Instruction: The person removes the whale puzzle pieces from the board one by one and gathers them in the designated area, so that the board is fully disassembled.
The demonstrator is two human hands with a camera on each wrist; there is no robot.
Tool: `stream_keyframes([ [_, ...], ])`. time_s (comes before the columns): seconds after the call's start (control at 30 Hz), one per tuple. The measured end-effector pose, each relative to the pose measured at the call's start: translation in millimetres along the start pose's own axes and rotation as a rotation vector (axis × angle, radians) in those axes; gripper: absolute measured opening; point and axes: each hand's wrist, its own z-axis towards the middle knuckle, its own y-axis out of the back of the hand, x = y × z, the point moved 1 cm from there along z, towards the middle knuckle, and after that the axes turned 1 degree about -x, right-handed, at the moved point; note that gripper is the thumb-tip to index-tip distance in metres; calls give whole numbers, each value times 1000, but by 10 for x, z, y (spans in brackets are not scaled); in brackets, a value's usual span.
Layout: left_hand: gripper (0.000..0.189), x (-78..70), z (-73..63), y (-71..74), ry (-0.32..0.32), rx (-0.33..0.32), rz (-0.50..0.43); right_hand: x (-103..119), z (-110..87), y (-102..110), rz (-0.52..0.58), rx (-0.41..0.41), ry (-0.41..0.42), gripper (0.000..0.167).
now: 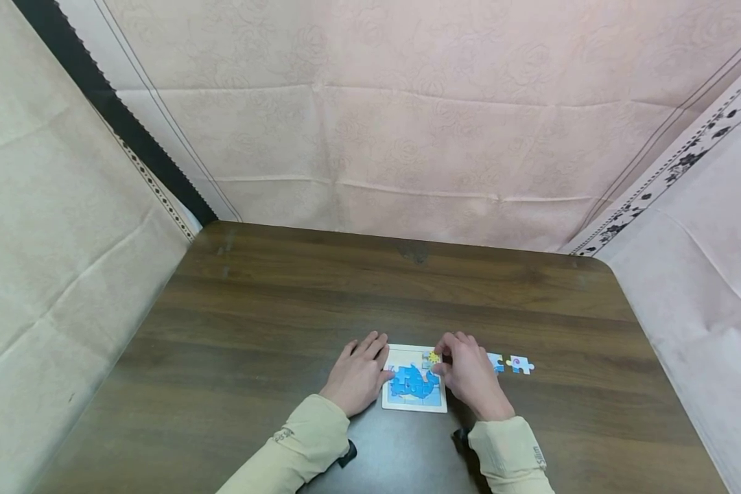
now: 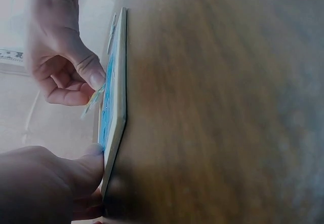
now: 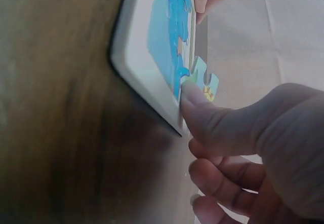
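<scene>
A puzzle board [image 1: 415, 409] with a white rim lies on the table, with joined pieces showing a blue dolphin-like figure [image 1: 412, 381]. My right hand [image 1: 471, 374] is above the board's right side, pinching a puzzle piece [image 3: 210, 84] with a yellow sun on it between thumb and index finger. That piece is tilted up from the board in both wrist views. At the left edge rests my left hand [image 1: 355, 379], its fingers extended on the table and its thumb on the board's rim. Part of the upper right of the board is hidden by the right hand.
To the right of the board lie loose puzzle pieces: one [image 1: 521, 365] in full view and another [image 1: 497, 363] partly behind the right hand. The brown wooden table [image 1: 272, 309] is bordered by pale patterned cloth [image 1: 407, 137] at the back and sides.
</scene>
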Motion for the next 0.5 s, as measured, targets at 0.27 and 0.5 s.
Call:
stream_keyframes([
  [0.27, 56, -6, -15, -2, 4, -3, -7, -17, -26, -8, 41, 0, 23, 28],
  [0.5, 56, -11, -17, 2, 4, -4, -3, -8, -65, 18, 109, 13, 0, 28],
])
